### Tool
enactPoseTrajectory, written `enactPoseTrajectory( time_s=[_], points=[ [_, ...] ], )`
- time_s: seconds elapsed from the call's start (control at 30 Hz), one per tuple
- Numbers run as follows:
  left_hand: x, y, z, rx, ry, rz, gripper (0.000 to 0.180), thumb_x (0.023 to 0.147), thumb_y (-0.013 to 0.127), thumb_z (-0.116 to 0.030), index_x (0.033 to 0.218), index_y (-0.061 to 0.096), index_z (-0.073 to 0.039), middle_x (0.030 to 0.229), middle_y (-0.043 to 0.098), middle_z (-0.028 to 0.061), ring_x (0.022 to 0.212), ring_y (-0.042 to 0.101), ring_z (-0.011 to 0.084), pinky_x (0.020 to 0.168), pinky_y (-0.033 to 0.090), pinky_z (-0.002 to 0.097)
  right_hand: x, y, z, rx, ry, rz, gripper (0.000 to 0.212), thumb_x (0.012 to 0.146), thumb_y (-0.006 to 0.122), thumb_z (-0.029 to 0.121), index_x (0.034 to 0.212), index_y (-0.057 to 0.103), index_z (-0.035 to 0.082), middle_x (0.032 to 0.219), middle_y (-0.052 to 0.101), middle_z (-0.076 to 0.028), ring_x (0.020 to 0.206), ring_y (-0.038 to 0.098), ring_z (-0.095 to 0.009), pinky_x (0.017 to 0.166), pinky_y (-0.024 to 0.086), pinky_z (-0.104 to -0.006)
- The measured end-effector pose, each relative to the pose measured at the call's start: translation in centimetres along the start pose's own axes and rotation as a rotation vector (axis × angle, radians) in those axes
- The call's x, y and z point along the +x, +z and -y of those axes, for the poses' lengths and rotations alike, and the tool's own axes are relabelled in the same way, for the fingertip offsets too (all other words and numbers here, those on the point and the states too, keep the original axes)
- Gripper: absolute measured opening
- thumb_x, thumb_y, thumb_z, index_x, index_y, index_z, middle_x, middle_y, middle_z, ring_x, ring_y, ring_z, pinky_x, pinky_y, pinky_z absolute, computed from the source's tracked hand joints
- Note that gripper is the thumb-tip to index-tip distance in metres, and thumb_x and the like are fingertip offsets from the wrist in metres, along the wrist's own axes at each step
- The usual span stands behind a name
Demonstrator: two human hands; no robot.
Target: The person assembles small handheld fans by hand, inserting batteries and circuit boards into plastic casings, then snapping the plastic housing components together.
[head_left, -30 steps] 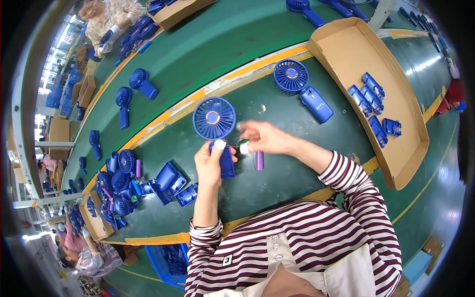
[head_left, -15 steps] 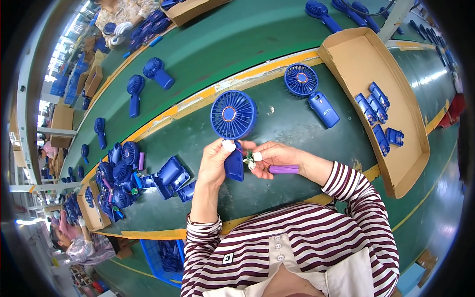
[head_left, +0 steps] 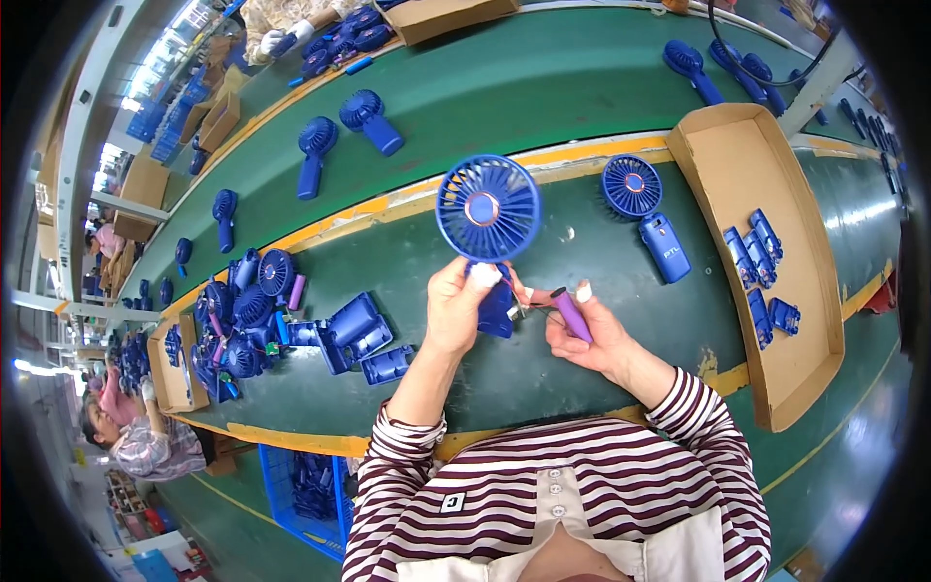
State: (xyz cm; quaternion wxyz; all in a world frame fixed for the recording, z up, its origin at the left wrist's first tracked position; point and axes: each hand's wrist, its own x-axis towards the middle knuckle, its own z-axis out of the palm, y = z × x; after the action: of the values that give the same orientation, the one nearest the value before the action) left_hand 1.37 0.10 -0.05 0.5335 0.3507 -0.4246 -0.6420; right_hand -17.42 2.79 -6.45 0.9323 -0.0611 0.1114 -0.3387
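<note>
We see the left hand [head_left: 454,306], fingers clasping one blue fan [head_left: 488,209] below its head, the right hand [head_left: 605,341], fingers round one purple battery [head_left: 572,315] beside it, one white-lettered fan [head_left: 666,250] farther right, five blue covers [head_left: 743,258] in one cardboard tray [head_left: 787,373]

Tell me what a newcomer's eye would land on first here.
Probably the large blue fan near the middle, its handle held in the left hand. Next, the purple cylinder in the right hand, then the cardboard tray at the right, holding blue plastic parts.
</note>
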Motion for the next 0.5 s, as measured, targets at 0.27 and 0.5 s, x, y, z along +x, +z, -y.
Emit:
enactPoseTrajectory(
  time_s=[0.27,0.5],
  points=[
    [0.4,-1.5,0.5,-0.082,-0.351,-0.054,0.025,0.085,0.055,-0.024,0.089,0.053,0.001,0.073,0.061,0.0136,0.059,0.060,0.0208,0.055,0.051,0.0310,-0.5,2.2,0.1,-1.523,-0.255,-0.253,0.017,0.064,0.065,0.002,0.080,0.063,0.002,0.058,0.053,-0.004,0.051,0.049,-0.016,0.044,0.038,-0.0257],
    [-0.4,-1.8,1.5,0.010,-0.633,0.036,0.024,0.084,0.058,-0.024,0.085,0.057,0.000,0.075,0.061,0.0086,0.061,0.059,0.0153,0.055,0.051,0.0278,0.2,4.5,1.3,-2.380,-1.283,0.228,0.028,0.058,0.063,0.012,0.085,0.062,0.005,0.080,0.057,-0.005,0.063,0.053,-0.016,0.050,0.042,-0.0250]
  ],
)
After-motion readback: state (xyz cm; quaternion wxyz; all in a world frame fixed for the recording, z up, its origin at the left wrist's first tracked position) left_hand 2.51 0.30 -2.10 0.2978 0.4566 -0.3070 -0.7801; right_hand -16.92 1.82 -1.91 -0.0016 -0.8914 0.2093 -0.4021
